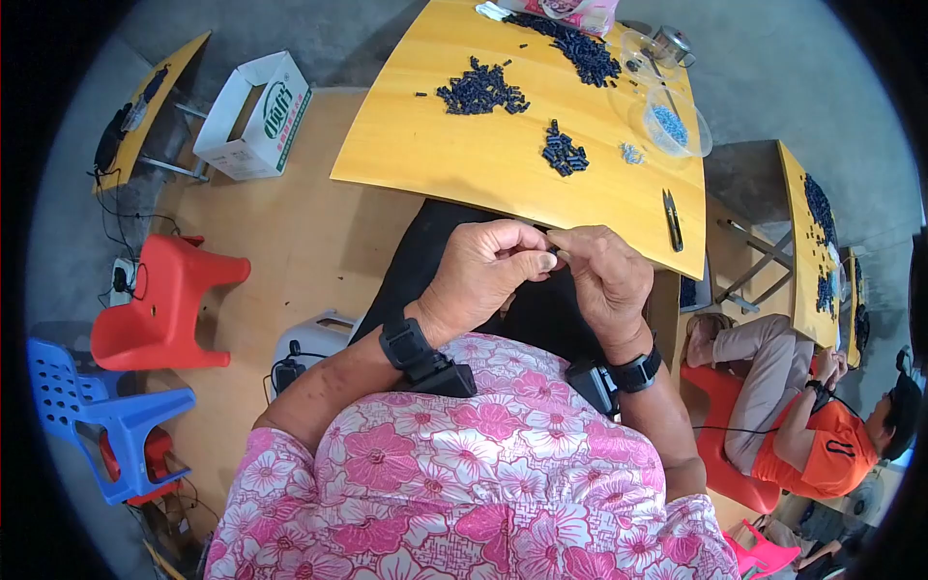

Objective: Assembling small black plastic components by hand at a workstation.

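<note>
My left hand [481,275] and my right hand [604,275] meet over my lap, just below the near edge of a yellow wooden table [425,145]. Their fingertips pinch one small dark part [558,249] between them. Both wrists wear black bands with small devices. On the table lie a loose heap of small dark blue parts [480,92], a smaller cluster [563,153] nearer me, and a long pile [580,48] at the far edge.
Black snips [671,219] lie at the table's right edge. Clear bowls [672,121] hold pale blue bits. A white carton [253,116], a red stool [164,304] and a blue chair [106,411] stand left. A person in orange [812,435] sits at right by another table [807,242].
</note>
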Tool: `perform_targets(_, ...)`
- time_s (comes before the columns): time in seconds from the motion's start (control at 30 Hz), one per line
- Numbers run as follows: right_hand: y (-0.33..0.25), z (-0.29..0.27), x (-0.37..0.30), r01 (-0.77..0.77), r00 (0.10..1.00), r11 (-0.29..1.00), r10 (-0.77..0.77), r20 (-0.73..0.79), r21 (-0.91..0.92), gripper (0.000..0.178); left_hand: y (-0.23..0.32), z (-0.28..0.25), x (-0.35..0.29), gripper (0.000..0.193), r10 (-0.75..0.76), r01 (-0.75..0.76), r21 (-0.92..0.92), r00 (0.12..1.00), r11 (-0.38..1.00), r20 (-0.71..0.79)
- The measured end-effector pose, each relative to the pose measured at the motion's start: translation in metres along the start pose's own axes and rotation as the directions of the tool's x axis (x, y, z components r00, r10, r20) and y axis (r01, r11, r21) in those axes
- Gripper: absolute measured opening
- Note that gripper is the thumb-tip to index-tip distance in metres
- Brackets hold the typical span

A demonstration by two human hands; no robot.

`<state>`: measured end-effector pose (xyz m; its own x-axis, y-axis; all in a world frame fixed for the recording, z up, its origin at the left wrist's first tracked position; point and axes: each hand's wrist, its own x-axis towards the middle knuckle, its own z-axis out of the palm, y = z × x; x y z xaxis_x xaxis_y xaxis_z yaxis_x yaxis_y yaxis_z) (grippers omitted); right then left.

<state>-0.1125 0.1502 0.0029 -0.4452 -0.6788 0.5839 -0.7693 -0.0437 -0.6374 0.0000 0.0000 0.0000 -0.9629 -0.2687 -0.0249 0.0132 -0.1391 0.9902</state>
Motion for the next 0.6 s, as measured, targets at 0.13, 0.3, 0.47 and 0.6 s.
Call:
perform_targets(0.13, 0.001, 0.003, -0.001, 0.088, 0.996, 0.994, -0.089, -0.018, -0.060, 0.031, -0.006, 0.000, -0.002, 0.009, -0.015, 0.015, -0.006, 0.999, 1.000, -0.035)
perform_targets(0.3, 0.004, 0.001, 0.003, -0.037, 0.999, 0.998, 0.036, 0.022, 0.057, 0.030, -0.005, -0.008, 0.002, 0.009, -0.030, 0.030, 0.032, 1.000, 0.999, -0.011)
perform_targets(0.47, 0.010, 0.002, 0.005, -0.192, 0.979, 0.964, 0.174, 0.110, 0.184, 0.027, -0.008, -0.014, 0.012, 0.013, -0.082, 0.083, -0.028, 0.996, 0.996, 0.039)
perform_targets(0.6, 0.024, 0.001, 0.010, -0.286, 0.953, 0.923, 0.247, 0.172, 0.259, 0.026, -0.015, -0.021, 0.027, 0.012, -0.074, 0.074, 0.011, 0.996, 0.997, 0.055)
